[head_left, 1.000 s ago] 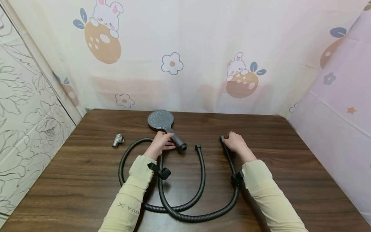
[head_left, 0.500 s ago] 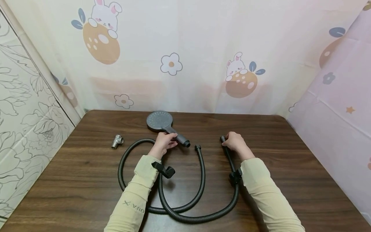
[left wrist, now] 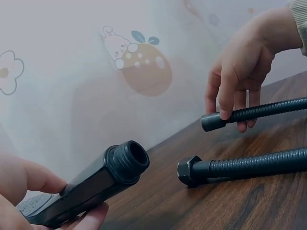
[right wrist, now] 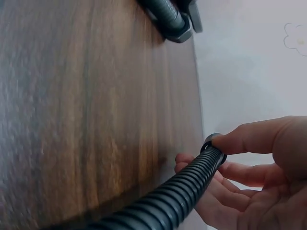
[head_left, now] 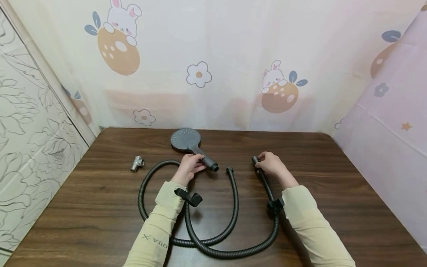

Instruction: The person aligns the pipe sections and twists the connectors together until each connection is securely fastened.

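Note:
A dark grey shower head [head_left: 185,139] has its round spray face up, and my left hand [head_left: 189,167] grips its handle. The handle's threaded end [left wrist: 130,158] points right in the left wrist view. My right hand [head_left: 271,163] pinches a black ribbed shower hose [head_left: 233,254] close to one end, at a smooth round collar [left wrist: 213,122]. In the left wrist view that end looks lifted off the table. The hose's other end, with a hexagonal nut [left wrist: 189,171], lies on the table between the two hands.
A silver metal tee fitting [head_left: 137,163] lies on the left part of the brown wooden table [head_left: 83,207]. Loops of the hose cross in front of the left hand. A patterned curtain [head_left: 233,44] hangs behind the table's far edge.
My left hand has shifted slightly right, and the shower head's handle end has moved right and a little up with it. The right hand keeps its hold with hardly any movement.

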{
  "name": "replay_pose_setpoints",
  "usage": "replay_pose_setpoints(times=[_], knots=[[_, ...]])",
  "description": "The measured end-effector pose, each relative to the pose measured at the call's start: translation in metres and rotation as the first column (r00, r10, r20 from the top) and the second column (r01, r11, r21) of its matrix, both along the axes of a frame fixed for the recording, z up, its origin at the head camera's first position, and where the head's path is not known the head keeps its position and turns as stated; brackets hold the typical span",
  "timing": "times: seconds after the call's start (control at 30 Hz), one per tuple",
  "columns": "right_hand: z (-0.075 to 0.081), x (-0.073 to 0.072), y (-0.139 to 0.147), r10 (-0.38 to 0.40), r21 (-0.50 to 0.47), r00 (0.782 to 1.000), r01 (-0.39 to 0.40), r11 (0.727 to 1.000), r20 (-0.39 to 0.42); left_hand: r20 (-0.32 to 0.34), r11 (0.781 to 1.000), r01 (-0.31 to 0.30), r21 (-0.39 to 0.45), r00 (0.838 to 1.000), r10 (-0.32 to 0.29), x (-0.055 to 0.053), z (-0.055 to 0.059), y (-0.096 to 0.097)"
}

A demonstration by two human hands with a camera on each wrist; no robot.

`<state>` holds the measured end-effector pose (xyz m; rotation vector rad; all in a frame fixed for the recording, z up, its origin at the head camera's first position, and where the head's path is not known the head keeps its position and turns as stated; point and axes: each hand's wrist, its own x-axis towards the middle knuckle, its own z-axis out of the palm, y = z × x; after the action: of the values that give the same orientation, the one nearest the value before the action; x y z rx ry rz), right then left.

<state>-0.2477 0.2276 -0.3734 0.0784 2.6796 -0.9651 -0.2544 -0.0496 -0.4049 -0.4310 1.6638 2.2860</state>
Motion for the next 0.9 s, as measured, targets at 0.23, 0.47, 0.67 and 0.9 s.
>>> replay_pose_setpoints(times=[0.23,0.47,0.67,0.9], knots=[[0.003,0.007,-0.004,0.011,-0.196,1.000,-0.007,0.981,0.019,-0.016,0.999,-0.008,0.043,1.000,0.008,0.000,-0.002,-0.001],[0.004,0.012,-0.009,0.055,-0.243,0.998,-0.051,0.969,0.009,-0.027,0.992,0.018,0.126,1.000,-0.015,0.001,-0.006,-0.004],[0.001,0.017,-0.016,0.087,-0.294,0.996,-0.073,0.953,0.034,-0.043,0.985,0.025,0.171,0.999,-0.018,0.003,-0.010,-0.005],[-0.004,0.024,-0.028,0.103,-0.425,0.994,-0.079,0.902,0.035,-0.065,0.974,0.010,0.226,0.998,0.004,0.003,-0.009,-0.007]])
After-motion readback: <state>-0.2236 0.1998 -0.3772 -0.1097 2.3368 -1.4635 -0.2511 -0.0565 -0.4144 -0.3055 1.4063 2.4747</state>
